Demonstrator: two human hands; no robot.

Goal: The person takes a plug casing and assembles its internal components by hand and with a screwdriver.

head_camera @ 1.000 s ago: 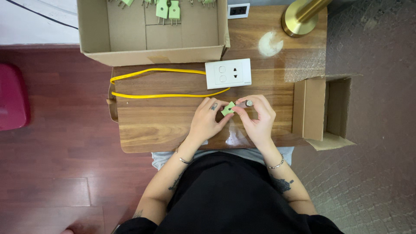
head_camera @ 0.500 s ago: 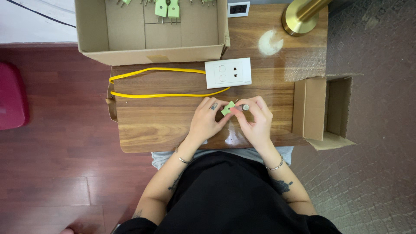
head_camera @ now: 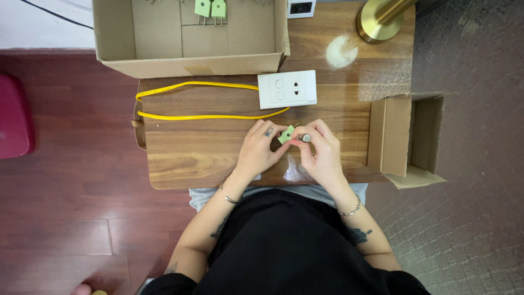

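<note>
green plug (head_camera: pixel 286 134): small, flat, pale green plastic piece, pinched between both hands just above the bench, near its front middle.
left hand (head_camera: pixel 261 151): fingers curled narrow, tips gripping the plug's left edge.
right hand (head_camera: pixel 321 153): closed on a small round silvery part (head_camera: pixel 306 138) pressed against the plug's right side; what that part is, too small to tell.
handling: likely very light, stiff, smooth enough to slip; best gripped by the flat plastic faces, not by any thin metal pins.
bench (head_camera: pixel 207 153): glossy brown wood grain, rounded corners, hard.
wall socket plate (head_camera: pixel 287 89): white, rectangular, rigid plastic, lying flat beyond the hands.
yellow cable (head_camera: pixel 191 116): thin, flexible, looped on the wood, running to the socket plate.
large cardboard box (head_camera: pixel 185 60): open, matte brown, holding two more green plugs (head_camera: pixel 210 9).
small cardboard box (head_camera: pixel 406 139): open, at the bench's right edge.
brass base (head_camera: pixel 376 22): round, polished metal, far right corner.
</note>
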